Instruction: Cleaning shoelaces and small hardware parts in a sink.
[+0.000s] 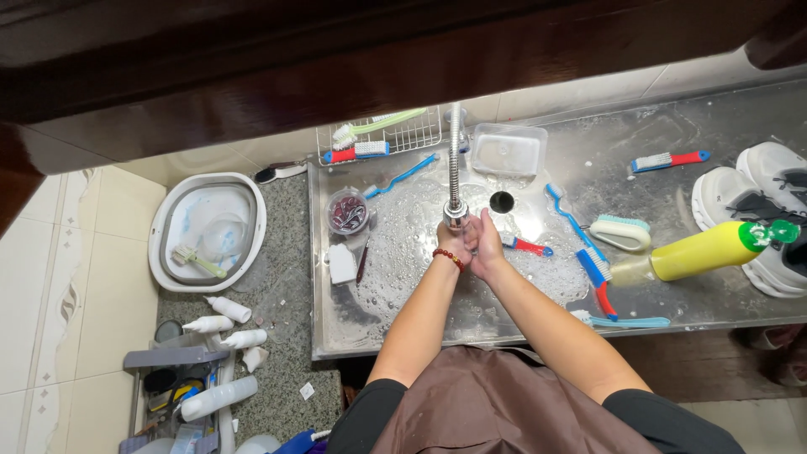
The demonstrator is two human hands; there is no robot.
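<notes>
While foam fills the sink, left hand and right hand press together, open-palmed, under the faucet

You're over a steel sink, dull grey and filmed with foam; its ribbed metal faucet hose shines brighter. The yellow bottle looks like glossy plastic (cap too), the counter is speckled stone, and your apron is matt brown cloth.
</notes>
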